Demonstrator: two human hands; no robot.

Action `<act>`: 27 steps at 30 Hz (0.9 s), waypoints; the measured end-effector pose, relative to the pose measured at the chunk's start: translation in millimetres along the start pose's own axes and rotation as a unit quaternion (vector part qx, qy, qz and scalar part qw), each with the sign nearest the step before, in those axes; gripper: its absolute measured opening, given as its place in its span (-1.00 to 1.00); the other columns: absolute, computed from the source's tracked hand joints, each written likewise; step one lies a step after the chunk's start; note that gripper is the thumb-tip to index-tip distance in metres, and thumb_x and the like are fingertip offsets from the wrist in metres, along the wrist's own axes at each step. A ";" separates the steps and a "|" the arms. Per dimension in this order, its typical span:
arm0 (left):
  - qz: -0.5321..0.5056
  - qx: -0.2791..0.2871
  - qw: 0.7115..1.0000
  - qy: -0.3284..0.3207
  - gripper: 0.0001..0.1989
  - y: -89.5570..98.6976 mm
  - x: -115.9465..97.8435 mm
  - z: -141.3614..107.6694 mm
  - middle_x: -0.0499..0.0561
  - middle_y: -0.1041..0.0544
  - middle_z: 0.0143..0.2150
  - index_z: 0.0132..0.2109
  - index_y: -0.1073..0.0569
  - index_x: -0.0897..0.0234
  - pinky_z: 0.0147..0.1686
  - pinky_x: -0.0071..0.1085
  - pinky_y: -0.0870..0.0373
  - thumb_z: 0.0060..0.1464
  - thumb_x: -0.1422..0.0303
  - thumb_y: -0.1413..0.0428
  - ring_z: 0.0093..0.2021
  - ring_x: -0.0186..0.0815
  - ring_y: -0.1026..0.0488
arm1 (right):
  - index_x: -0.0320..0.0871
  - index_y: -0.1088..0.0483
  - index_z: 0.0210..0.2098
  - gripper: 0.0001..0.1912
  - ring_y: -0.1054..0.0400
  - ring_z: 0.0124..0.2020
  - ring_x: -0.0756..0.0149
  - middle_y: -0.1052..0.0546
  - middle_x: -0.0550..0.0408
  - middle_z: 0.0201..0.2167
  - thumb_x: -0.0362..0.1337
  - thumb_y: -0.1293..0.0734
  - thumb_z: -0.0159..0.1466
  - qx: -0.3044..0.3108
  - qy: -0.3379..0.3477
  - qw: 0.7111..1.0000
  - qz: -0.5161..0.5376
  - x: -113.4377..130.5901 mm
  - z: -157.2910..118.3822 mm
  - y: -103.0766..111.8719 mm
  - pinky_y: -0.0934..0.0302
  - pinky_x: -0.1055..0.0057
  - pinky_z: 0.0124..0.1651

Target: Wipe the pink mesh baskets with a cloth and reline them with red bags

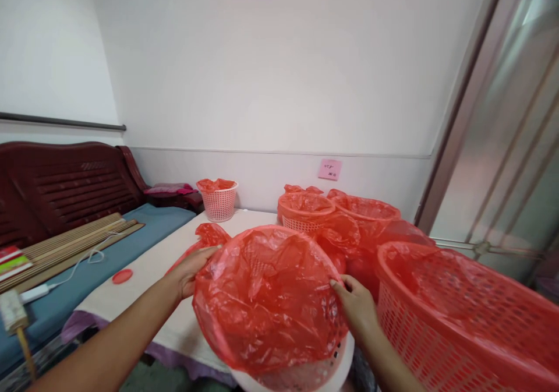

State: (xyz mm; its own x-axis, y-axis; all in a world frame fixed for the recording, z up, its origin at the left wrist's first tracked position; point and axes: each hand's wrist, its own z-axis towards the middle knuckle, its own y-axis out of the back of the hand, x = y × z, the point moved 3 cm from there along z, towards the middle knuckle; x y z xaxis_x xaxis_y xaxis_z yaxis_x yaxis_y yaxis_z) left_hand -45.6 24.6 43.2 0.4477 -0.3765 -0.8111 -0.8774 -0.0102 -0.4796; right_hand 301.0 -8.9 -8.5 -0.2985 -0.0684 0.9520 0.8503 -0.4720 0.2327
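Observation:
Tilted toward me in the foreground is a round basket, its rim and inside covered by a thin red plastic bag (271,299). My left hand (194,272) is closed on the left side of the rim, where bag and rim lie together. On the right side, my right hand (356,302) grips the rim with the thumb over the bag. Loose red film bunches behind my left fingers. Below the bag shows a white perforated basket part (345,363); I cannot tell whether it belongs to the same basket.
A large red basket (428,316) with a red liner stands at right. Behind are more lined baskets (305,205), and a small white one (219,202) near the wall. A red disc (122,276) lies on the cream-covered table (170,322). A wooden bench (74,188) is left.

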 end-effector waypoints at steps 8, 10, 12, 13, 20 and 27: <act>-0.058 -0.036 0.994 -0.085 -0.80 18.8 3.2 -2.9 0.11 -0.62 -0.29 -0.10 -0.49 0.39 -0.29 -0.39 -0.58 0.21 0.56 0.00 -0.38 -0.32 -0.59 | -0.12 -0.39 -0.60 -0.77 -0.27 -0.59 0.32 -0.44 0.17 -0.66 -0.08 -0.36 -0.12 0.005 -0.073 0.989 0.132 -5.9 8.5 -18.0 -0.16 0.39 -0.49; -0.070 -0.048 0.991 -0.101 -0.81 22.5 4.8 -4.5 0.11 -0.62 -0.27 -0.09 -0.48 0.39 -0.29 -0.41 -0.58 0.22 0.54 -0.01 -0.37 -0.34 -0.58 | -0.12 -0.38 -0.61 -0.79 -0.28 -0.61 0.33 -0.45 0.17 -0.67 -0.11 -0.38 -0.13 0.007 -0.085 0.983 0.164 -5.7 10.6 -23.7 -0.17 0.40 -0.50; -0.081 -0.057 0.989 -0.110 -0.83 23.6 5.9 -8.1 0.09 -0.61 -0.26 -0.08 -0.48 0.35 -0.30 -0.42 -0.58 0.22 0.50 -0.03 -0.37 -0.35 -0.58 | -0.12 -0.40 -0.59 -0.79 -0.30 -0.61 0.32 -0.48 0.16 -0.66 -0.12 -0.41 -0.14 0.010 -0.096 0.977 0.192 -5.7 12.2 -28.3 -0.19 0.40 -0.50; -0.086 -0.059 0.988 -0.115 -0.83 23.2 6.3 -10.8 0.09 -0.61 -0.25 -0.08 -0.48 0.33 -0.29 -0.42 -0.58 0.23 0.47 -0.04 -0.35 -0.36 -0.58 | -0.13 -0.41 -0.58 -0.78 -0.32 -0.60 0.31 -0.49 0.14 -0.65 -0.13 -0.42 -0.15 0.012 -0.100 0.974 0.205 -5.8 12.6 -30.1 -0.21 0.40 -0.49; -0.077 -0.064 0.992 -0.080 -0.89 16.5 22.8 -38.1 0.12 -0.61 -0.31 -0.23 -0.51 0.41 -0.35 -0.40 -0.58 0.07 0.61 -0.15 -0.40 -0.31 -0.58 | -0.12 -0.44 -0.52 -0.72 -0.39 -0.55 0.31 -0.55 0.14 -0.58 -0.09 -0.50 -0.12 0.052 -0.119 0.948 0.289 -6.5 4.6 -34.8 -0.30 0.39 -0.42; -0.080 -0.086 0.992 -0.043 -0.90 8.7 64.0 -56.2 0.11 -0.59 -0.34 -0.27 -0.52 0.41 -0.35 -0.41 -0.56 0.04 0.62 -0.18 -0.37 -0.30 -0.57 | -0.12 -0.46 -0.45 -0.71 -0.42 -0.47 0.37 -0.57 0.15 -0.48 -0.05 -0.51 0.00 0.111 -0.148 0.918 0.351 -8.8 -16.6 -36.3 -0.34 0.47 -0.41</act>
State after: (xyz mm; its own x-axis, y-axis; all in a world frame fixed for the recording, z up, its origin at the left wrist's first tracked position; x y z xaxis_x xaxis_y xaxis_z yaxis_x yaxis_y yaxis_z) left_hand -34.2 -51.6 6.0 0.5896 -0.2779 -0.7584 -0.8075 -0.2238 -0.5458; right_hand 265.6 -5.8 -28.6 0.4606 -0.0299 0.8871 0.8647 -0.2102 -0.4561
